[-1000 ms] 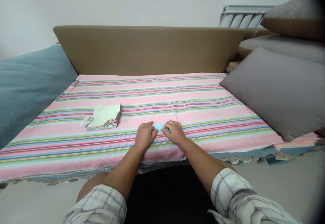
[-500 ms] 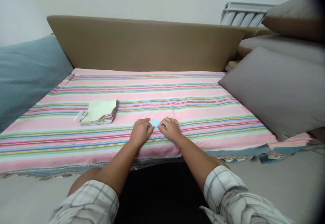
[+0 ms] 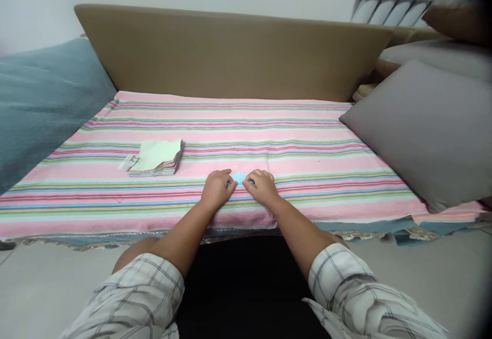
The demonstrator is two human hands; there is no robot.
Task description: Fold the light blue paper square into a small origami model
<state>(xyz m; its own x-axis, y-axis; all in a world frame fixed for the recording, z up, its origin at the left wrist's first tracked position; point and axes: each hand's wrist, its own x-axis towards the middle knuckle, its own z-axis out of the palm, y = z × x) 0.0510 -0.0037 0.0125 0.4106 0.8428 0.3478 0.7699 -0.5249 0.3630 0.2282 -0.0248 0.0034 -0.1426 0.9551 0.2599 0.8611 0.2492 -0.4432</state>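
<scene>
A small piece of light blue paper [image 3: 240, 177] lies low over the striped cloth [image 3: 307, 162], mostly covered by my fingers. My left hand [image 3: 218, 189] pinches its left side between thumb and fingers. On its right side my right hand [image 3: 261, 186] has a like pinch, fingers curled. The two hands are a small gap apart, and blue shows between them. Whether the paper is folded I cannot tell. Off to the left rests a stack of coloured paper [image 3: 158, 155], pale green on top, with a small white tag-like piece [image 3: 129, 162] at its left edge.
A grey cushion [image 3: 418, 134] leans on the right, with more cushions stacked behind it. At the left stands a blue-grey cushion or armrest [image 3: 49, 98]. A brown backrest [image 3: 230, 54] closes off the far side; a white radiator [image 3: 395, 5] is behind it.
The view has tipped down slightly, so the cloth and backrest sit higher in the picture and the pink note on the wall is out of view. Both hands keep their pinch on the blue paper.
</scene>
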